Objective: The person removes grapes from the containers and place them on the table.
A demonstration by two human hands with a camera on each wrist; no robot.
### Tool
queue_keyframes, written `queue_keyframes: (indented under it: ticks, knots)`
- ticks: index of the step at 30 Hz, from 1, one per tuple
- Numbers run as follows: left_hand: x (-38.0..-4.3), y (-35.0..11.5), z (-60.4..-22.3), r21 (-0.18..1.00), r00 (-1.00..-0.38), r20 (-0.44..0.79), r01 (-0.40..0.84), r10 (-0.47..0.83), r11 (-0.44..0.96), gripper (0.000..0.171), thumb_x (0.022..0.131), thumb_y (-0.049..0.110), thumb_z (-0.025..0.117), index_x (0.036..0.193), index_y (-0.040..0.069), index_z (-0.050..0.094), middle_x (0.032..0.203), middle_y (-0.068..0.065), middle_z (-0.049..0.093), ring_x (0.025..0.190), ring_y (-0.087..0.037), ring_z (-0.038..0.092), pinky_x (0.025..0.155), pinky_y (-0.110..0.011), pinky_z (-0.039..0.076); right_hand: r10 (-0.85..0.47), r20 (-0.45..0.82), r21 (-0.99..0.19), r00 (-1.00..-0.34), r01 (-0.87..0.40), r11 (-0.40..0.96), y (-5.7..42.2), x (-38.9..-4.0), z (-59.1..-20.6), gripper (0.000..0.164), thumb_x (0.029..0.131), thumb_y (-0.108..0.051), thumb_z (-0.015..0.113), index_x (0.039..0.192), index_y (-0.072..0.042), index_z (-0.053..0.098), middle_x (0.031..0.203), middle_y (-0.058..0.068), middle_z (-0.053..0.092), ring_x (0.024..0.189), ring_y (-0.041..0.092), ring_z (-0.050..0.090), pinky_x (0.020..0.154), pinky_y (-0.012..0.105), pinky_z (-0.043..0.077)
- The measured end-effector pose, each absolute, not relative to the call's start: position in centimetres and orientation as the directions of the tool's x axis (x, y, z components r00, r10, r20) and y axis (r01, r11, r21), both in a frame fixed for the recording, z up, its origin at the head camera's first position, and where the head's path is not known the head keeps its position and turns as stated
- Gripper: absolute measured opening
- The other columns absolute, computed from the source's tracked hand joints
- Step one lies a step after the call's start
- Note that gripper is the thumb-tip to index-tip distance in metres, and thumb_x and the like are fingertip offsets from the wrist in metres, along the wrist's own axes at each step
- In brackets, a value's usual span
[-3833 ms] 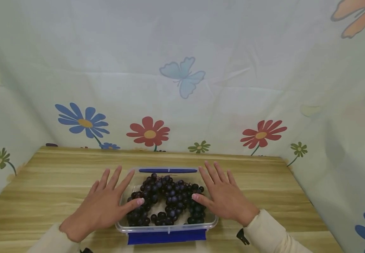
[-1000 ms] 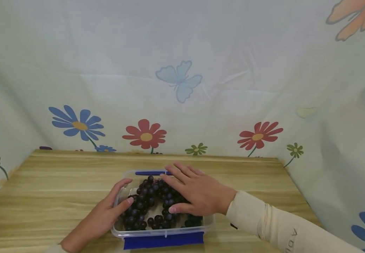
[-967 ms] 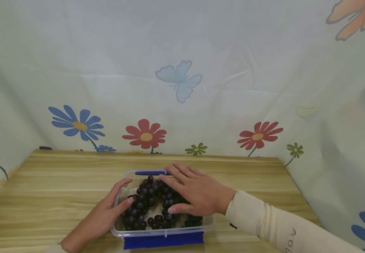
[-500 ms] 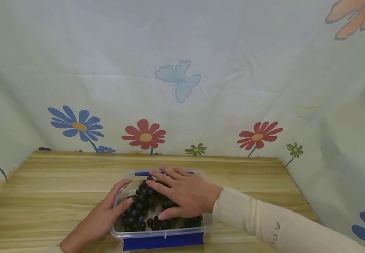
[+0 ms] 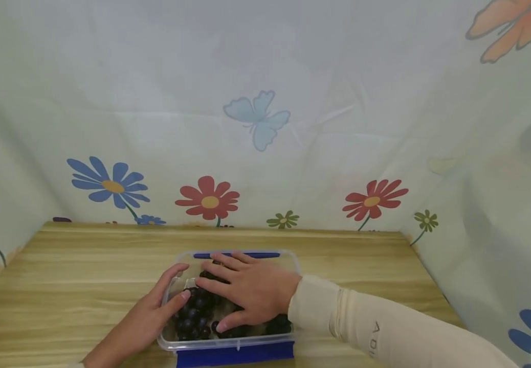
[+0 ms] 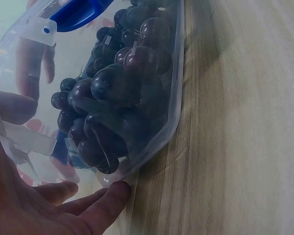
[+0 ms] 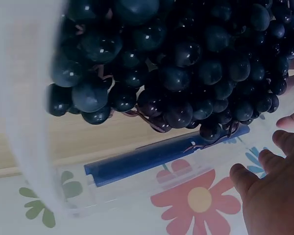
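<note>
A clear plastic food container (image 5: 247, 339) with blue clips stands near the table's front edge, holding bunches of dark grapes (image 5: 192, 318). My left hand (image 5: 148, 313) grips its left side, thumb over the rim and fingers along the outer wall. In the left wrist view, fingertips (image 6: 108, 205) lie at the container's lower corner. Fingers spread, my right hand (image 5: 253, 289) lies flat over the middle of the grapes and hides many of them. In the right wrist view, grapes (image 7: 186, 73) and thin stems show beside that hand's fingers.
The container sits on a wood-grain table (image 5: 90, 276). Behind and at both sides hangs a pale curtain (image 5: 293, 168) printed with flowers and butterflies. One blue clip (image 5: 235, 354) hangs down at the front; another clip (image 5: 270, 255) is at the back.
Both hands were spread over the container at first; the left then took hold of its left side and stays there. The right has moved leftward across the grapes.
</note>
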State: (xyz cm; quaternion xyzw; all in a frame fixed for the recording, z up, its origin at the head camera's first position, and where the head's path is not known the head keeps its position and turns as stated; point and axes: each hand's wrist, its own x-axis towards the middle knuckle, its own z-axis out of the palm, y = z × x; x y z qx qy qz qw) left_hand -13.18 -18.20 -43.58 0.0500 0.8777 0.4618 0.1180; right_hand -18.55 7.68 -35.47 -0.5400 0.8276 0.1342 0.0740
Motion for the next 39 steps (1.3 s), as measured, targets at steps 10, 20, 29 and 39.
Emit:
queue_keyframes:
  ticks: [10,20,29,39]
  knots:
    - [-13.2,-18.3,-43.3,0.818,-0.969,-0.152,-0.013,0.194,0.574,0.061,0.106,0.06,0.046,0.16,0.038,0.025,0.164,-0.023,0.038,0.145,-0.05,0.045,0.107,-0.072,0.043,-0.868,-0.305,0.246,-0.393,-0.913,0.327,5.7,-18.8,-35.7,0.086,0.099,-0.078,0.033,0.168,-0.034,0.005,0.177,-0.007,0.011,0.165,0.014,0.007,0.134,0.038,0.016]
    - [-13.2,-18.5,-43.6,0.817,-0.971,-0.11,0.034,0.213,0.576,0.06,0.11,0.049,0.047,0.162,0.033,0.022,0.166,-0.023,0.035,0.148,-0.05,0.04,0.109,-0.072,0.042,-0.884,-0.305,0.318,-0.355,-0.913,0.257,3.4,-19.4,-36.2,0.091,0.096,-0.08,0.04,0.167,-0.028,0.018,0.175,-0.006,0.023,0.163,0.013,0.02,0.132,0.035,0.024]
    - [-13.1,-18.4,-43.6,0.826,-0.972,-0.116,0.021,0.207,0.564,0.06,0.109,0.051,0.047,0.161,0.034,0.023,0.166,-0.024,0.034,0.147,-0.05,0.041,0.108,-0.07,0.043,-0.864,-0.332,0.309,-0.378,-0.909,0.28,2.7,-19.8,-36.6,0.095,0.093,-0.083,0.041,0.168,-0.03,0.015,0.175,-0.006,0.021,0.163,0.012,0.018,0.132,0.034,0.023]
    - [-12.8,-18.2,-43.5,0.829,-0.972,-0.152,-0.028,0.178,0.558,0.056,0.111,0.057,0.034,0.162,0.037,0.022,0.168,-0.02,0.034,0.149,-0.05,0.04,0.109,-0.073,0.041,-0.85,-0.361,0.324,-0.384,-0.906,0.271,2.3,-19.6,-37.6,0.095,0.091,-0.086,0.037,0.168,-0.035,0.012,0.176,-0.009,0.015,0.164,0.01,0.012,0.134,0.035,0.018]
